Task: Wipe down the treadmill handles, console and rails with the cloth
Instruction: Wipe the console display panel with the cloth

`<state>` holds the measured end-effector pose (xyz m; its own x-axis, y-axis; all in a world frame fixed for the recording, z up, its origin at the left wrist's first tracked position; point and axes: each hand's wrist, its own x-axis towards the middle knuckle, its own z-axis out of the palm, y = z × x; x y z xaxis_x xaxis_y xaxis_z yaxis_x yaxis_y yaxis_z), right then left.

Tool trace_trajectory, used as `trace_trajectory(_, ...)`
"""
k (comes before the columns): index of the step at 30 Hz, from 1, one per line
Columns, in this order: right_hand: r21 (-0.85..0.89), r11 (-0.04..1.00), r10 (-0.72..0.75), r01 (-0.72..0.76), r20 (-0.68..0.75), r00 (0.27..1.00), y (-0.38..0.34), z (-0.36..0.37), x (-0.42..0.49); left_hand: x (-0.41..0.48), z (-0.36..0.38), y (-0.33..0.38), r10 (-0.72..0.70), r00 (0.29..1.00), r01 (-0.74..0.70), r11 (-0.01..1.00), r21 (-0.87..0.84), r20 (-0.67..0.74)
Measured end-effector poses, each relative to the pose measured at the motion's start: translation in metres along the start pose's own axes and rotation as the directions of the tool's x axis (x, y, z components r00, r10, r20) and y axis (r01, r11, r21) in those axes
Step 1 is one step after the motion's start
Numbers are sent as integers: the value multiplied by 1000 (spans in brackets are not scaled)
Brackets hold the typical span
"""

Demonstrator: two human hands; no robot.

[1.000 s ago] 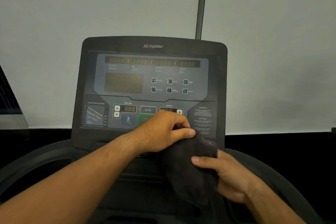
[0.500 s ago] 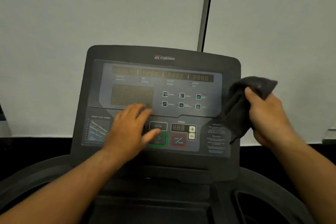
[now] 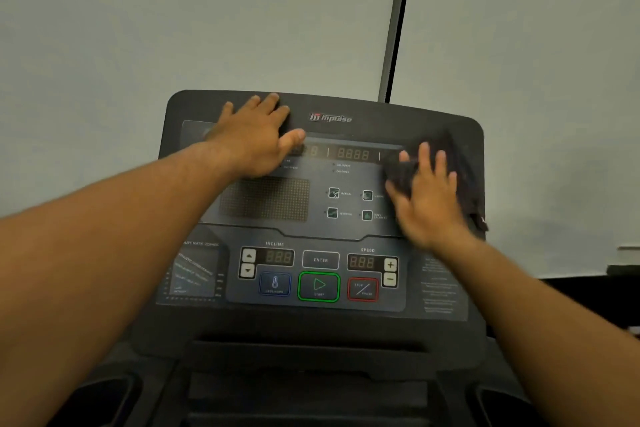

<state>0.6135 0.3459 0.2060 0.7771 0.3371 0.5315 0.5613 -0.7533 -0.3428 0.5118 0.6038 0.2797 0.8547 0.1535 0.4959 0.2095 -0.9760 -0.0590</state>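
Left hand (image 3: 254, 139) lies flat on the console's (image 3: 374, 114) top left corner, fingers straight and a bit spread, thumb out over the number readout. Right hand (image 3: 427, 198) is flat too, fingers apart, pressing the dark cloth (image 3: 464, 177) against the console's upper right side. It's blurry there. The green start button (image 3: 318, 287) sits lower down, well apart from both hands.

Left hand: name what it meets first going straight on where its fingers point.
The left hand lies flat on the console, fingertips at its top edge. Past that edge only the pale wall shows, how far back unclear.
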Motion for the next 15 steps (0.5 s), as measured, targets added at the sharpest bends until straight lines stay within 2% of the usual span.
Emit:
trace_trajectory(1, -117, 989, -81, 86, 45, 996, 4, 14, -13, 3, 2, -1, 2, 1000, -2, 1000, 12, 13)
trace_trajectory(3, -237, 950, -190, 204, 78, 979, 14, 25, -35, 4, 4, -2, 12, 1000, -11, 1000, 25, -6)
trace_trajectory(8, -355, 856, -331, 375, 180, 926, 44, 19, -50, 2, 3, -5, 25, 999, -25, 1000, 19, -19)
trace_trajectory(11, -382, 843, -325, 377, 197, 925, 46, 10, -32, 2, 3, -5, 26, 1000, -26, 999, 38, -8)
trace_trajectory(15, -370, 880, -274, 297, 113, 955, 30, -4, 20, 5, 2, -1, 16, 1000, -16, 998, 58, -1)
